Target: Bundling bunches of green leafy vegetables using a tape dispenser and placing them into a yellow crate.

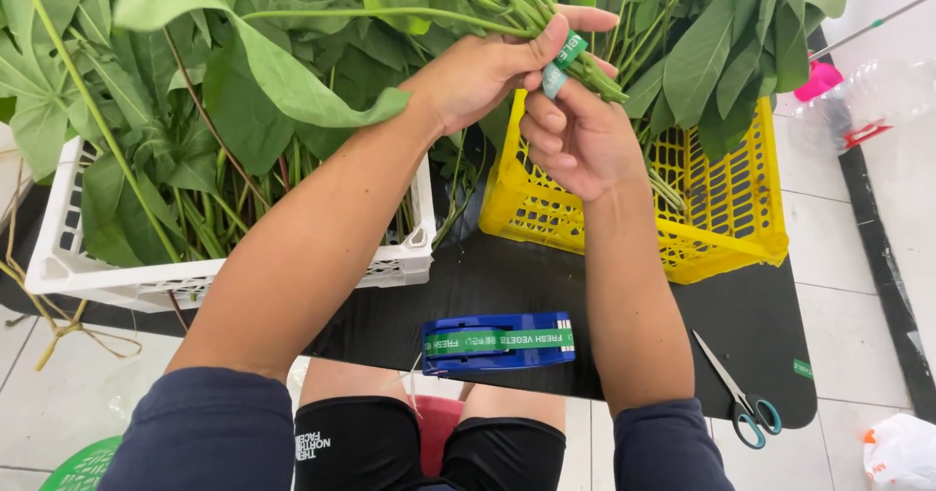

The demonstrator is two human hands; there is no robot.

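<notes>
Knees and dark sleeves cut off at bottom edge. Left hand [487,67] fingers closed round the bundle of green stems [507,8]; leaves run out of frame. Right hand [575,135] pinches green tape [564,62] on stems above yellow crate [741,228]. Scissors [741,393] on black surface [546,286], partly overhanging.

White tiled floor [838,286] (grey grout), black tabletop [546,286], bright even light

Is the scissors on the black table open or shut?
Shut. The scissors lie flat near the black table's right edge, with the blades together as one thin point and the two blue handle loops side by side.
</notes>
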